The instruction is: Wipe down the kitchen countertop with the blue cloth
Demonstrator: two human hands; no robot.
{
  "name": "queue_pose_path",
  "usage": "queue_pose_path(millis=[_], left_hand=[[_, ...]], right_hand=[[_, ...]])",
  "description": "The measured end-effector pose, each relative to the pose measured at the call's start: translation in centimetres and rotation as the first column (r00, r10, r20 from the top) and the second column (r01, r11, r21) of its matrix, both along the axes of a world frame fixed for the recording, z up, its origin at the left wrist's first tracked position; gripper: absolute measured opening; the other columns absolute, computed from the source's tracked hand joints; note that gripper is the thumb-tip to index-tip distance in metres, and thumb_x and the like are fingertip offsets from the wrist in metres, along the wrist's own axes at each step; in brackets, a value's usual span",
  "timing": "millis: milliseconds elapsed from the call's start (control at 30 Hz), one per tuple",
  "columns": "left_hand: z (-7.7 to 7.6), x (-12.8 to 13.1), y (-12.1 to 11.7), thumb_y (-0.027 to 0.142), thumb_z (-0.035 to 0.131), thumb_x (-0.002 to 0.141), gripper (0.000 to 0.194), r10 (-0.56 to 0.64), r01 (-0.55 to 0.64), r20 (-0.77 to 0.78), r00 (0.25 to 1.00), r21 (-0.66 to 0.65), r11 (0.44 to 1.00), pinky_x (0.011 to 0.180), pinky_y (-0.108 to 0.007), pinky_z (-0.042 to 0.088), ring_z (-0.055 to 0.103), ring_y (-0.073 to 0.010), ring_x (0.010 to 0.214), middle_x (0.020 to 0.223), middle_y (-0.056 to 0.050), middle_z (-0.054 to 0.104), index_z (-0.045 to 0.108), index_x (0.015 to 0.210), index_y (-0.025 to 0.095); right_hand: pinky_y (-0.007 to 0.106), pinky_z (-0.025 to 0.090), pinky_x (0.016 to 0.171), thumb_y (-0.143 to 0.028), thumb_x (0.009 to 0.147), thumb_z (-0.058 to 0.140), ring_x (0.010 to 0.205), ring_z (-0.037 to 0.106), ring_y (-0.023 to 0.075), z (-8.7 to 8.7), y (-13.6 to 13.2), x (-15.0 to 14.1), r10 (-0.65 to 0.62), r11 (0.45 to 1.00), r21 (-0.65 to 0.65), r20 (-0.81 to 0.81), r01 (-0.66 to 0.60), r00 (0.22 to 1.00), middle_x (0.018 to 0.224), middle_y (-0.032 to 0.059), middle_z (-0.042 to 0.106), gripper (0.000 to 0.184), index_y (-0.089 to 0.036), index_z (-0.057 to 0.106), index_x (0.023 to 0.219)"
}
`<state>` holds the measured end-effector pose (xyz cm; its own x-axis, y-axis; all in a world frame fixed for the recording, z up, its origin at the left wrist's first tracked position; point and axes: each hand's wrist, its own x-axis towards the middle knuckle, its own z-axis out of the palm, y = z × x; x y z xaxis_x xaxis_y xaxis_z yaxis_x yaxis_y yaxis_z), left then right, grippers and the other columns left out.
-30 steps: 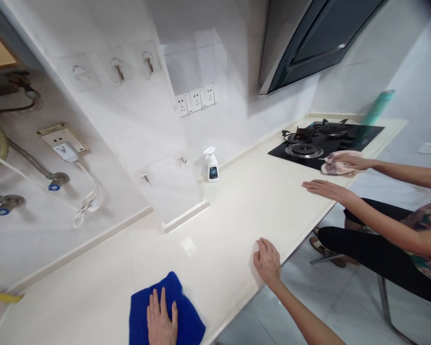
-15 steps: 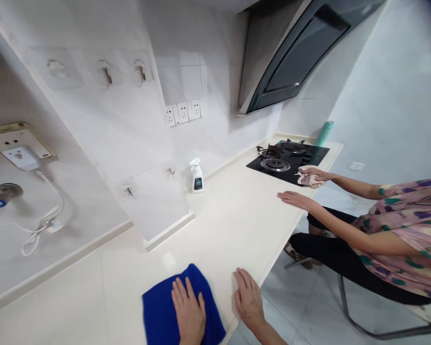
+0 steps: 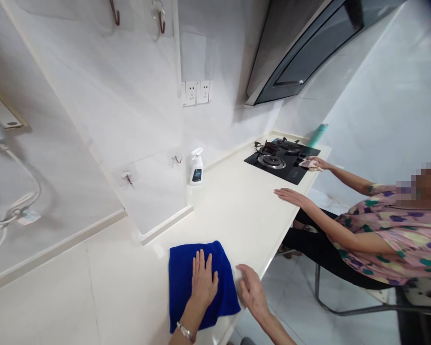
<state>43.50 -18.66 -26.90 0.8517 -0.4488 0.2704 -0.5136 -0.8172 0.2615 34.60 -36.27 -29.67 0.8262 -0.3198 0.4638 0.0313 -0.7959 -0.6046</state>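
Note:
A blue cloth (image 3: 181,280) lies spread on the pale countertop (image 3: 129,268). Flat on top of it rests my left hand (image 3: 204,282), fingers stretched out and a bracelet (image 3: 185,331) at the wrist. Just right of the cloth, at the counter's front edge, my right hand (image 3: 253,290) is open with loosely bent fingers and holds nothing. A white spray bottle (image 3: 197,167) stands upright against the wall, beyond both hands.
Seated at the right, a co-worker in a patterned top (image 3: 388,235) holds a light cloth (image 3: 311,163) at the black gas hob (image 3: 294,165). Behind the hob stands a teal cylinder (image 3: 317,135). A range hood (image 3: 309,52) overhangs it; wall hooks (image 3: 128,178) jut out at left.
My left hand and the blue cloth have slid forward and to the right, nearer my right hand. The view has turned somewhat. The co-worker's cloth has moved farther along the hob's edge.

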Motion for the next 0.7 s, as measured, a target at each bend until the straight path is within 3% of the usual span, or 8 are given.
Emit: queue_pose_path(millis=[100, 200, 333, 433, 567, 700], left_hand=[[0.3, -0.9, 3.3, 0.019, 0.044, 0.093, 0.059, 0.008, -0.014, 0.149, 0.989, 0.038, 0.999, 0.118, -0.054, 0.041, 0.028, -0.0305, 0.151, 0.161, -0.016, 0.036, 0.035, 0.151, 0.02], [-0.3, -2.3, 6.2, 0.023, 0.048, 0.093, 0.062, 0.069, -0.095, 0.264, 0.962, 0.084, 0.992, 0.115, -0.054, 0.045, 0.032, -0.0308, 0.149, 0.158, -0.015, 0.04, 0.031, 0.152, 0.02], [-0.9, -3.7, 7.5, 0.025, 0.048, 0.093, 0.062, 0.123, -0.168, 0.282, 0.951, 0.14, 0.976, 0.111, -0.052, 0.048, 0.039, -0.0291, 0.146, 0.157, -0.011, 0.044, 0.031, 0.152, 0.024], [-0.8, -4.1, 7.0, 0.024, 0.047, 0.093, 0.062, 0.177, -0.219, 0.267, 0.947, 0.14, 0.966, 0.113, -0.053, 0.047, 0.036, -0.029, 0.147, 0.158, -0.011, 0.042, 0.03, 0.153, 0.023], [-0.8, -3.9, 5.2, 0.024, 0.048, 0.092, 0.063, 0.235, -0.28, 0.278, 0.931, 0.133, 0.951, 0.114, -0.056, 0.044, 0.031, -0.0328, 0.149, 0.158, -0.015, 0.041, 0.03, 0.152, 0.021], [-1.4, -3.3, 1.4, 0.023, 0.048, 0.092, 0.064, 0.282, -0.324, 0.288, 0.915, 0.112, 0.939, 0.114, -0.06, 0.041, 0.024, -0.0376, 0.151, 0.159, -0.021, 0.036, 0.028, 0.153, 0.019]], right_hand=[[0.048, 0.05, 0.108, -0.014, 0.089, 0.036, 0.129, 0.052, 0.0229, 1.8, 2.6, 1.2, 0.095, 0.995, -0.008, -0.023, -0.096, 0.995, 0.135, 0.011, 0.057, 0.047, -0.021, 0.05, 0.134], [0.05, 0.042, 0.116, -0.01, 0.085, 0.038, 0.145, 0.034, 0.025, 2.7, 6.2, 2.9, 0.233, 0.964, -0.099, -0.122, -0.246, 0.965, 0.148, 0.0109, 0.048, 0.056, -0.017, 0.049, 0.14], [0.057, 0.03, 0.123, -0.014, 0.08, 0.05, 0.152, 0.018, 0.0315, 3.0, 8.7, 4.8, 0.311, 0.908, -0.187, -0.3, -0.376, 0.902, 0.161, 0.0102, 0.032, 0.066, -0.015, 0.045, 0.146], [0.055, 0.024, 0.125, -0.019, 0.082, 0.053, 0.153, 0.014, 0.0304, 3.4, 7.8, 5.5, 0.387, 0.858, -0.207, -0.337, -0.469, 0.858, 0.164, 0.0089, 0.025, 0.07, -0.016, 0.04, 0.15], [0.051, 0.025, 0.126, -0.019, 0.087, 0.047, 0.152, 0.018, 0.0247, 4.0, 4.6, 6.0, 0.505, 0.773, -0.248, -0.317, -0.584, 0.803, 0.163, 0.0049, 0.028, 0.07, -0.022, 0.031, 0.155], [0.053, 0.028, 0.124, -0.02, 0.089, 0.046, 0.152, 0.019, 0.0255, 4.0, 0.6, 6.4, 0.466, 0.793, -0.285, -0.285, -0.538, 0.838, 0.162, 0.0093, 0.03, 0.066, -0.016, 0.033, 0.153]])
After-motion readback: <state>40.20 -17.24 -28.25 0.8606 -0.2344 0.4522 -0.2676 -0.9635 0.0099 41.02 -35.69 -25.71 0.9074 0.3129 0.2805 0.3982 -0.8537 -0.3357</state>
